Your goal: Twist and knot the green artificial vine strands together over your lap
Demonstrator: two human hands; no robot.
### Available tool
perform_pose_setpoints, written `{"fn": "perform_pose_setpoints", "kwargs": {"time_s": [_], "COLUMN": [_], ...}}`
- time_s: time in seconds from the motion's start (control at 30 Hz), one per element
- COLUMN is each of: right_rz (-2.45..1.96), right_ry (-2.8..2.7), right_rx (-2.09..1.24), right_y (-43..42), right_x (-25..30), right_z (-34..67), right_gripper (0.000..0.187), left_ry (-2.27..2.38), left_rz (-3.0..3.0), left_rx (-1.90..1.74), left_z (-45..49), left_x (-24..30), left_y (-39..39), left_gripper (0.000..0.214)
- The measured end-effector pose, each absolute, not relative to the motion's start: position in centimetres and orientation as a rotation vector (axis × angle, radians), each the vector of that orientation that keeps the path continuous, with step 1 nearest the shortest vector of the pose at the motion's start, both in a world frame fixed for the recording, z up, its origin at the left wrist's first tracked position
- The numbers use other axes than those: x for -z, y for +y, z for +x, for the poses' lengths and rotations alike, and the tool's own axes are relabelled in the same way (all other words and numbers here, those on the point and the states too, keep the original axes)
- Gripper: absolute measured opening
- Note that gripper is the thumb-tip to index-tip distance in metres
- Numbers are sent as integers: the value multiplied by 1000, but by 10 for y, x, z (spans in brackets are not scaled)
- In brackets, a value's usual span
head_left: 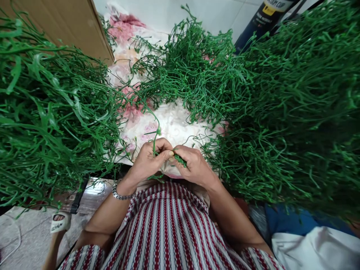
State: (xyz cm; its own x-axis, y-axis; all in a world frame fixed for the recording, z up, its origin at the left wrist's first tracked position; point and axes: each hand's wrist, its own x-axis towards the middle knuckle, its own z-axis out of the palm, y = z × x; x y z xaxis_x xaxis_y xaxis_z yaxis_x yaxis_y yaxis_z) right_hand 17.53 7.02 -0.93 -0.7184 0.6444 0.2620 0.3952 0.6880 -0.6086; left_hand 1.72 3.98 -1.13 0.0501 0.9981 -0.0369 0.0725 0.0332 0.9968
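My left hand (150, 161) is closed in a pinch on a thin green plastic-looking plant stem (158, 122), whose upper part rises above the fingers and bends left. Close against it, my right hand (194, 163) is curled around a small green sprig bundle (180, 160). The fingertips of both hands meet, and what lies exactly between them is hidden. Around the hands spreads a pale floral cloth (174, 118). Beyond them lies a tangled heap of thin green stems (197, 71) with small buds at the tips.
A big pile of flatter green stems (56, 120) stands on the left, by a cardboard box (70, 26). Another tall pile of green stems (303, 112) fills the right. A dark vacuum cup package (257, 24) leans at the back. White fabric (317, 247) lies lower right.
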Motion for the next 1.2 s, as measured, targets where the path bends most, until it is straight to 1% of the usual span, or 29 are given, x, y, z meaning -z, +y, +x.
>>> {"fn": "perform_pose_setpoints", "kwargs": {"time_s": [0.1,0.23,0.3,0.37,0.43,0.53,0.6,0.7,0.8,0.87,0.93,1.07,1.13,1.2], "right_rz": [-767,-842,-856,-823,-710,-509,-475,-513,-468,-414,-415,-571,-686,-802], "right_ry": [-2564,-2652,-2680,-2677,-2626,-2420,-2251,-2076,-1862,-1723,-1672,-1768,-1811,-1843], "right_rx": [-601,-381,-341,-389,-569,-1022,-1278,-1506,-1729,-1813,-1753,-1478,-1409,-1329], "right_y": [72,71,70,71,73,77,79,76,71,71,74,81,80,76], "right_x": [6,0,-1,-1,0,2,4,8,11,12,11,5,2,0], "right_z": [180,181,181,180,181,182,182,181,180,181,185,192,193,191], "right_gripper": [9,6,5,6,11,20,22,22,29,32,29,21,16,13], "left_ry": [1250,1326,1294,1219,1113,945,880,855,753,688,703,750,717,697], "left_rz": [1427,1578,1585,1532,1435,1224,1076,927,778,678,646,645,611,605], "left_rx": [-967,-820,-749,-727,-772,-870,-906,-954,-1025,-1098,-1165,-1237,-1282,-1304], "left_z": [12,8,6,6,6,9,11,14,14,14,14,17,19,22], "left_x": [6,2,2,3,4,5,4,6,11,13,15,14,14,15], "left_y": [39,42,44,46,46,43,41,38,37,37,39,45,47,49], "left_gripper": [9,12,16,22,28,33,35,34,34,33,30,20,20,24]}}
